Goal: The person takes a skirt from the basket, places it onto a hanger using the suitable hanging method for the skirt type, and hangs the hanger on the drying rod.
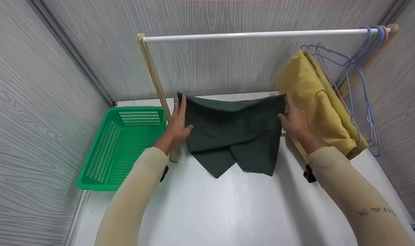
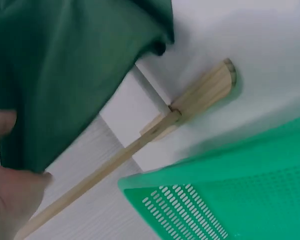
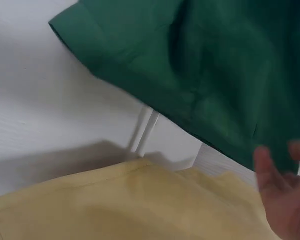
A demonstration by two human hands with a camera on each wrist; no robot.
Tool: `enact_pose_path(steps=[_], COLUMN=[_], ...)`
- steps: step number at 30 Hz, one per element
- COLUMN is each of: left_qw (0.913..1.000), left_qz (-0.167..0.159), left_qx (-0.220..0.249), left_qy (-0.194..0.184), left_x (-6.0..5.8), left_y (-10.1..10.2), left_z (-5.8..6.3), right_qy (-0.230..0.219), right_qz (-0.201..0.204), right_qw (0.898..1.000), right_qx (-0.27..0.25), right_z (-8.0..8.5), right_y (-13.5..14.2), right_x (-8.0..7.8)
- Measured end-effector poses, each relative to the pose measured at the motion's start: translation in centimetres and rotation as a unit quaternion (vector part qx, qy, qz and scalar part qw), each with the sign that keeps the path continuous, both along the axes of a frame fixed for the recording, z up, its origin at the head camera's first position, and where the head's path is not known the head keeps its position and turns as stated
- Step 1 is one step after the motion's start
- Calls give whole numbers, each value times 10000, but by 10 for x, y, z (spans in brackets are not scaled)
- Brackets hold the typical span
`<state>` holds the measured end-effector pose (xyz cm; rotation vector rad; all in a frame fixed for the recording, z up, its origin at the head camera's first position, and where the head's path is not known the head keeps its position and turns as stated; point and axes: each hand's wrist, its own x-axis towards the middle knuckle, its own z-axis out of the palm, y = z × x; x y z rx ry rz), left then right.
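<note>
A dark green garment [image 1: 233, 126], shaped like shorts, hangs stretched between my two hands. Its top edge sags into an opening, and two flaps hang at the bottom. My left hand [image 1: 176, 125] holds the upper left corner, fingers pointing up along the side and thumb in front. At the opposite corner my right hand [image 1: 296, 119] pinches the cloth. In the left wrist view, thumb and fingers lie around the green cloth [image 2: 65, 65]. The right wrist view has the fingertips at the lower end of the cloth [image 3: 214, 75], above yellow fabric [image 3: 140, 200].
A white rail [image 1: 255, 35] on wooden posts spans the back. Blue and pink hangers [image 1: 368, 68] crowd its right end, with a folded yellow garment [image 1: 316, 102] among them. On the left sits a green perforated basket [image 1: 135, 147] on the white table [image 1: 221, 212].
</note>
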<state>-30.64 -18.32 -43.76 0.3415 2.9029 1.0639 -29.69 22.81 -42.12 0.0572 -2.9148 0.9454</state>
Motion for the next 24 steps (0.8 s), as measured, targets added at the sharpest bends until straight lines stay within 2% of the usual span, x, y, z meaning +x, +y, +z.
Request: enact_pose_path(steps=[3, 6, 9, 11, 14, 17, 21, 24], left_qw=[9991, 9975, 9918, 9834, 9645, 9516, 9499, 9525], left_qz=[-191, -335, -481, -550, -608, -586, -561, -715], left_qx=[-93, -584, -1182, -1683, -2413, -2794, -2900, -2870], left_qy=[-355, -236, 78, 396, 890, 1139, 1021, 722], left_x=[2, 7, 14, 20, 31, 42, 57, 71], left_y=[2, 5, 11, 17, 27, 38, 57, 74], left_z=[-6, -15, -27, -36, -52, -69, -91, -110], right_qy=[-402, -427, -161, 4, 144, 235, 176, -37], right_qz=[389, 611, 801, 875, 927, 922, 1095, 1458], right_qw=[9984, 9970, 9957, 9946, 9928, 9891, 9834, 9792], right_qx=[-129, 195, 446, 558, 747, 1128, 1436, 1409], right_z=[-7, -18, -31, -41, -57, -71, -95, -121], right_y=[-1, -4, -10, -13, -20, -27, -35, -42], right_x=[3, 8, 14, 19, 28, 37, 51, 63])
